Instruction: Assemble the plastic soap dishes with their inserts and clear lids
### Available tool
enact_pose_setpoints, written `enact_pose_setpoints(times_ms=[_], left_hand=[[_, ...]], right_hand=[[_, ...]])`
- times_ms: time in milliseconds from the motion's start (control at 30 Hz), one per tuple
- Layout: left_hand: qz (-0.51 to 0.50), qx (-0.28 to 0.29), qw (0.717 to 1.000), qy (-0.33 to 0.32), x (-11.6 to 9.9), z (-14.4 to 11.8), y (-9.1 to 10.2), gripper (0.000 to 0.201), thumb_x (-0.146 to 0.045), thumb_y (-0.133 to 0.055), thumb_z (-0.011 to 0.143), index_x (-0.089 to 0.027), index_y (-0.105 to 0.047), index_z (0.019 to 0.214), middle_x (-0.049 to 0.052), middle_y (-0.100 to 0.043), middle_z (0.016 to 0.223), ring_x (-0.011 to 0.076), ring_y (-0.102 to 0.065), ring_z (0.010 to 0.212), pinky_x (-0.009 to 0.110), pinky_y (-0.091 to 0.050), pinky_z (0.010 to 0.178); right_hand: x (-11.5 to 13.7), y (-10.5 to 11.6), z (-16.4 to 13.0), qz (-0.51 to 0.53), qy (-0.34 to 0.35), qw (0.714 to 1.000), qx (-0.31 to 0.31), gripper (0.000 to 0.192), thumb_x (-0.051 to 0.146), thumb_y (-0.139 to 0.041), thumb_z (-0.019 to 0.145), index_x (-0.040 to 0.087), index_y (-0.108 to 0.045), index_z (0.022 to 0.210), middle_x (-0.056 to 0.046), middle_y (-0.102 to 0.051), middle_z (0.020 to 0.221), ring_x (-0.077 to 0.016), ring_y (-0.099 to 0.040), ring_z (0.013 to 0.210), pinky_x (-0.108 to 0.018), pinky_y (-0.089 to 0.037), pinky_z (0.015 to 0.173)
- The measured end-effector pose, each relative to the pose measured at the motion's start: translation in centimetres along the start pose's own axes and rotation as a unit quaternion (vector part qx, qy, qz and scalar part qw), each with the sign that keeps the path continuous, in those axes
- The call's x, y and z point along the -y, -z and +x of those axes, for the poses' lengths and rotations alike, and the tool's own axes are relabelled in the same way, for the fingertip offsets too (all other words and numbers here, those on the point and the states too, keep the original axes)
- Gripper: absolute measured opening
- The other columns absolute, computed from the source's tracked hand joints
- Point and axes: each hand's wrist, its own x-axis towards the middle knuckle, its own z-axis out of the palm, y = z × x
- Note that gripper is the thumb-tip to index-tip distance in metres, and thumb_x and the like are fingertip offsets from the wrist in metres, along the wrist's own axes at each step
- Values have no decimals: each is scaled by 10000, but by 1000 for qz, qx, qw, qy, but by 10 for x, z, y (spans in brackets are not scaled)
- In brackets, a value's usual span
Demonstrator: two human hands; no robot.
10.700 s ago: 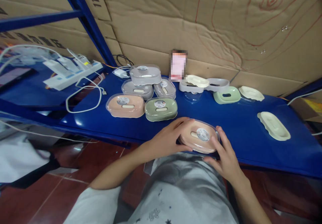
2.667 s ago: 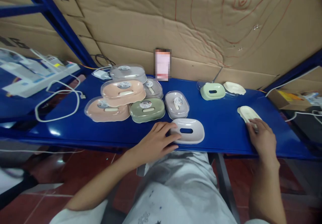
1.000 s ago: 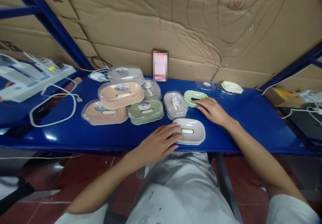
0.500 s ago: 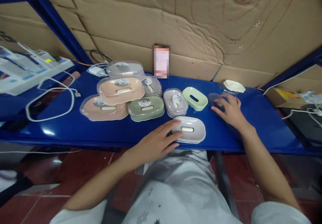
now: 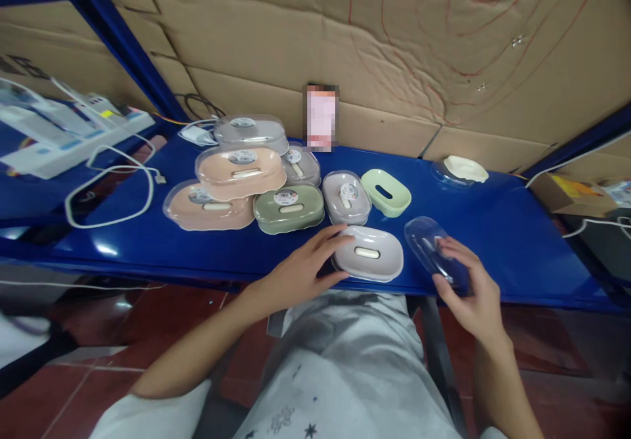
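A pale grey-lilac soap dish (image 5: 387,263) with a cream bar in its slot lies at the table's front edge. My left hand (image 5: 306,269) grips its left end, fingers on the far rim and thumb on the near side. To the right, my right hand (image 5: 476,294) holds a clear plastic lid (image 5: 422,240), tilted just above or on the tabletop. Behind the dish are a lidded grey soap dish (image 5: 340,212) and an open light green dish (image 5: 401,199). A lidded dark green one (image 5: 266,219) sits to the left.
Lidded peach soap dishes (image 5: 207,175) and clear-lidded grey ones are stacked at left on the blue table (image 5: 128,245). A cream dish part (image 5: 468,169) rests on a clear lid at back right. A pixelated phone-like object (image 5: 321,118) leans on cardboard; a power strip (image 5: 54,153) is left.
My right hand has come from the back right toward the front edge, bringing the clear lid with it. My left hand has closed further around the grey-lilac dish's end.
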Motion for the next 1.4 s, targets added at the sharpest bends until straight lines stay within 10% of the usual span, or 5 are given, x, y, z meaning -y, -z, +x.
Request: enact_pose_setpoints(times_ms=[300, 700, 1200, 1400], left_hand=[[-62, 5, 998, -6, 4, 0, 7, 773, -400, -669, 1085, -336, -248, 1730, 148, -425, 1740, 306, -466, 1605, 538, -439, 1319], [-68, 31, 997, -22, 3, -1, 9, 645, -369, -657, 1091, -360, -387, 1677, 137, -469, 1692, 291, -491, 1582, 510, -480, 1286], [84, -21, 996, -33, 0, -5, -4, 570, -331, -583, 1117, -299, -399, 1656, 164, -318, 1766, 339, -393, 1631, 573, -474, 1288], [189, -46, 980, -50, -3, -2, -10, 563, -320, -588, 1108, -252, -431, 1644, 213, -308, 1751, 393, -393, 1614, 623, -459, 1267]], right_hand=[[35, -43, 40, 61, 204, 960, 184, 536, 160, -635, 1018, 351, -559, 1513, -49, -652, 1583, -286, -544, 1548, -671, -336, 1351], [36, -50, 19, -16, 258, 953, 157, 681, 223, -729, 981, 388, -500, 1600, -37, -652, 1575, -322, -576, 1520, -716, -341, 1333], [32, -43, 23, -147, 159, 970, 106, 723, 341, -680, 1053, 405, -370, 1703, -83, -584, 1644, -373, -597, 1483, -670, -406, 1232], [10, -23, 73, -98, 142, 973, 151, 542, 412, -405, 1149, 354, -433, 1688, -71, -490, 1725, -338, -474, 1593, -602, -417, 1248]])
